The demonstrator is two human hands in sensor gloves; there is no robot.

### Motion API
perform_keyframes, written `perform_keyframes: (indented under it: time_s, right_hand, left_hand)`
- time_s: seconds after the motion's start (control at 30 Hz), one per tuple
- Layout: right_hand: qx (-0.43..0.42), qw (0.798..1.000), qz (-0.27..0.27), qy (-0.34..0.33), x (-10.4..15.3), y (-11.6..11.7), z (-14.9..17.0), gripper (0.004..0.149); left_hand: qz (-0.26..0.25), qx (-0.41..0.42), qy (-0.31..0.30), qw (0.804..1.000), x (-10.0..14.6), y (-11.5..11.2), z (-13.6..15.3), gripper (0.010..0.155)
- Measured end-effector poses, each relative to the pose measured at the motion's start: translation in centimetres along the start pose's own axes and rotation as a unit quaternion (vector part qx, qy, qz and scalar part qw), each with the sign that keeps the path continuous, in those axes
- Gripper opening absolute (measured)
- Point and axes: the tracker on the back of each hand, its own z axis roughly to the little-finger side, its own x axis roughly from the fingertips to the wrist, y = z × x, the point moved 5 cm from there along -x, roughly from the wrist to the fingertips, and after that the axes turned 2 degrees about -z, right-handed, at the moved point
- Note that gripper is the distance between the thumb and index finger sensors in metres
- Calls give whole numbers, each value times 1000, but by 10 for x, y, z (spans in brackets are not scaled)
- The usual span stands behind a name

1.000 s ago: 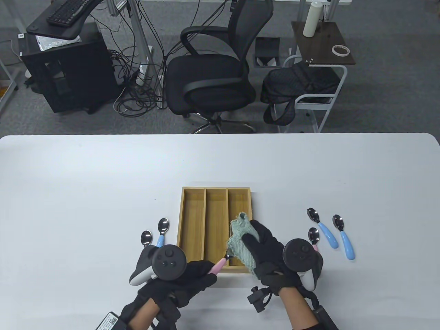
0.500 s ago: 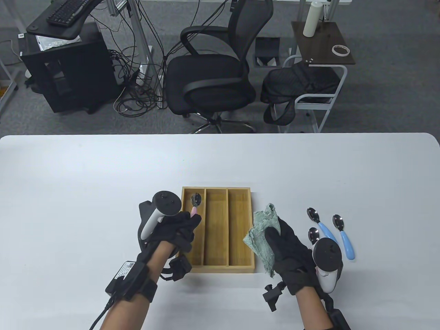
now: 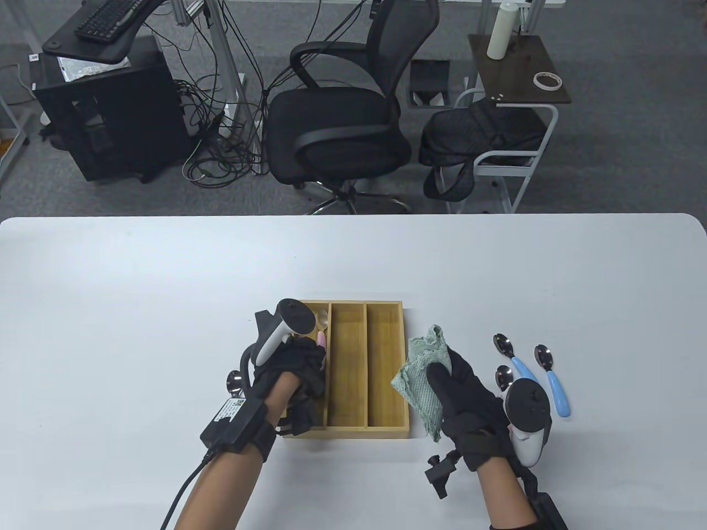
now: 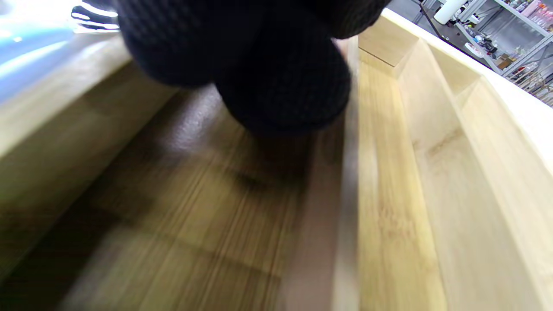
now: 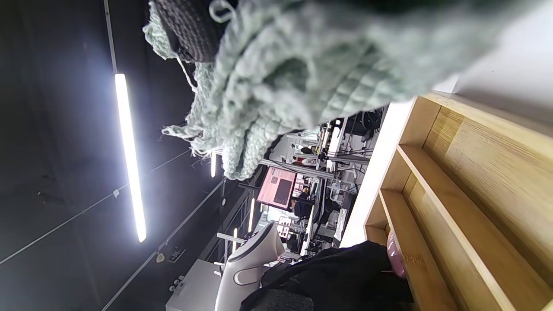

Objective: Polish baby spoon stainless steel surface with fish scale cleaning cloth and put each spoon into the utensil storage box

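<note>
The left hand (image 3: 293, 367) reaches into the bamboo utensil box's (image 3: 386, 428) left compartment, fingers curled around a pink-handled spoon (image 3: 321, 331) lying there. The right hand (image 3: 464, 403), just right of the box, clutches the green cloth (image 3: 421, 375). The other 2 compartments hold nothing.

A black office chair (image 3: 339, 118) is standing on grey carpet beyond the white tabletop (image 3: 138, 287), at about 12 o'clock. A black cabinet (image 3: 110, 110) carrying a keyboard (image 3: 110, 16) is sitting at 10 o'clock. At 2 o'clock, a side table (image 3: 519, 72) is holding a white bottle (image 3: 501, 30) and a tape roll (image 3: 548, 80), with a dark bag (image 3: 480, 138) lying below.
</note>
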Motion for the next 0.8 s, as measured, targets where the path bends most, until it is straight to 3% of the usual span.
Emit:
perform_keyframes:
  time_s: [0.2,0.27,0.4,0.5,0.6,0.63,0.7,0.8]
  right_hand:
    - [7,1000,-9,7,-1,3,4,51]
    - [10,1000,-10,10,-1,4,5,52]
    - [14,1000,-15,15,0,7,7,52]
    - [18,1000,-17,18,0,9,8,52]
    - [21,999,-18,19,1,10,9,52]
    - [23,999,-18,20,1,11,9,52]
    - [28,999,-18,18,1,11,9,52]
    - [32,999,-15,17,2,11,9,52]
  left_hand:
    - [-23,53,-52,997,29,27,6,59]
    - [-61,71,-80,992,49,45,14,57]
    - [-146,84,-90,982,88,68,54,57]
    - [-184,54,-51,980,102,62,92,61]
    - [-173,3,6,985,101,40,126,63]
    - [-132,-22,23,991,98,31,131,63]
    - [-92,-34,28,995,94,26,135,63]
    - [-76,-60,56,994,85,21,137,64]
